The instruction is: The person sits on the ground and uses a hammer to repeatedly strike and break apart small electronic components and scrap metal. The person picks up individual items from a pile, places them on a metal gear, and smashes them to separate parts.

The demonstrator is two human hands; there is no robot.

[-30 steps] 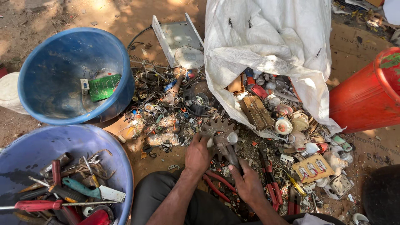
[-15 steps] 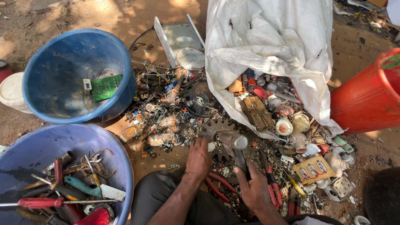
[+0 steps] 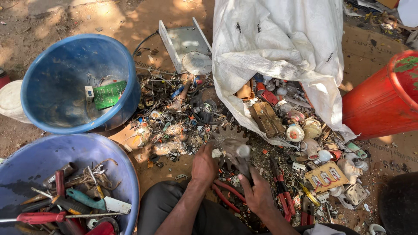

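Note:
My left hand and my right hand both grip a dirty grey metal part with a toothed gear rim, held just above the ground in front of my knees. The left hand closes on its near left side. From below on the right, my right hand's fingers wrap its lower end. Around it lies a heap of small electronic scrap: wires, coils and broken bits. Red-handled pliers rest on the ground beside my right hand.
A blue tub at upper left holds a green circuit board. A second blue basin at lower left holds hand tools. A white sack spills switches and sockets. A red bucket stands at the right.
The view has shifted slightly. My right hand has slid lower on the metal part, and the part is turned a little between both hands.

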